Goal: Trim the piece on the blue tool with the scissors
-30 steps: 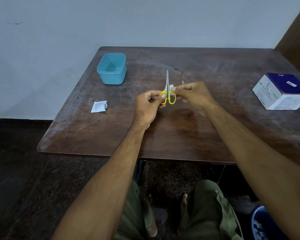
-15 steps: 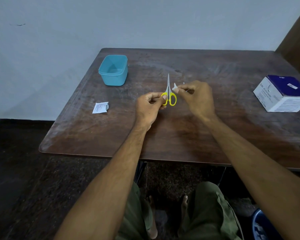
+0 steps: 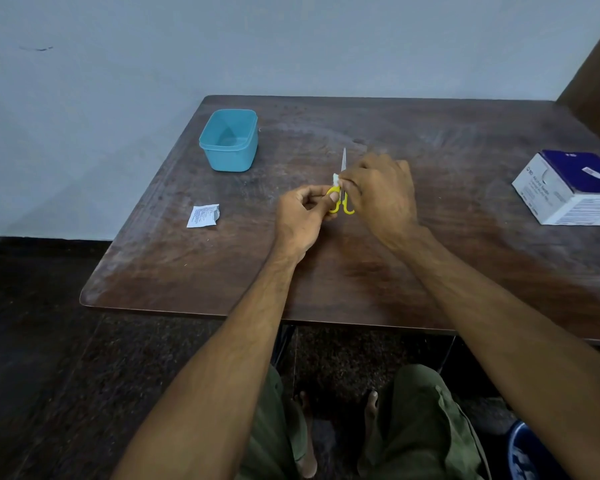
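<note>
At frame centre, the left hand [image 3: 303, 216] grips the yellow handles of small scissors [image 3: 341, 194], blades pointing up-frame. The right hand [image 3: 381, 192] pinches a white wad [image 3: 335, 178] against them, above the brown surface [image 3: 430, 271].

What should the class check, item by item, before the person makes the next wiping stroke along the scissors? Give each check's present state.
1. Left hand holds the scissors firmly by a yellow handle loop: ok.
2. Blades closed, tip pointing away from the person: ok.
3. Right hand pinches the small white wipe against the scissors near the pivot: ok.
4. Fingers of the right hand off the cutting edge: cannot tell, the hand hides that part.
5. Opened white sachet lies on the table, apart from both hands: ok.
6. Blue container stands upright with no lid on, left of the hands: ok.
</note>
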{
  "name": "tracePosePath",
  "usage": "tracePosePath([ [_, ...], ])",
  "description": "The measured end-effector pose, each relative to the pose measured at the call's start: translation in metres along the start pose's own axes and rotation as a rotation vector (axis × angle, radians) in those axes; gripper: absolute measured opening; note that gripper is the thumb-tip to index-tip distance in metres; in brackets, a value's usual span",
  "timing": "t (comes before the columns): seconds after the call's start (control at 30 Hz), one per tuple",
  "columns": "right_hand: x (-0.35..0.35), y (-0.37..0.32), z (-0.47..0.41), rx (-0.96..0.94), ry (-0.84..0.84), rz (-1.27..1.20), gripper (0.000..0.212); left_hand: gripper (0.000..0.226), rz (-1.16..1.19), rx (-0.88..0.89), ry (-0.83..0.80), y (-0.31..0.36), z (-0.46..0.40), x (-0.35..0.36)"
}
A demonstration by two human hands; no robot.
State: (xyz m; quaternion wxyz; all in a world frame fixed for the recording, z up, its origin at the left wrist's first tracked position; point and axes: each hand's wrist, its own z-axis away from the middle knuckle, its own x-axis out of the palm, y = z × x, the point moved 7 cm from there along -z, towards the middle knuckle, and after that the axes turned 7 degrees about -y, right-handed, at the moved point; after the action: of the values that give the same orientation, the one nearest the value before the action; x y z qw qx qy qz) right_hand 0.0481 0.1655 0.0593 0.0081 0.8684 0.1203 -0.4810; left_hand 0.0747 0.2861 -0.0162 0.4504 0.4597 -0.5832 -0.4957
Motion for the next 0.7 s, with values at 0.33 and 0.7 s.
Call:
tracePosePath([
  [0.33, 0.004, 0.001, -0.006, -0.070, -0.057, 0.174, 0.006, 0.009, -0.050, -0.012, -0.002, 0.000, 0.000, 0.001],
  [0.7, -0.001, -0.006, -0.008, -0.111, -0.104, 0.244, 0.025, 0.009, -0.045, -0.019, 0.004, -0.001, -0.001, 0.001],
])
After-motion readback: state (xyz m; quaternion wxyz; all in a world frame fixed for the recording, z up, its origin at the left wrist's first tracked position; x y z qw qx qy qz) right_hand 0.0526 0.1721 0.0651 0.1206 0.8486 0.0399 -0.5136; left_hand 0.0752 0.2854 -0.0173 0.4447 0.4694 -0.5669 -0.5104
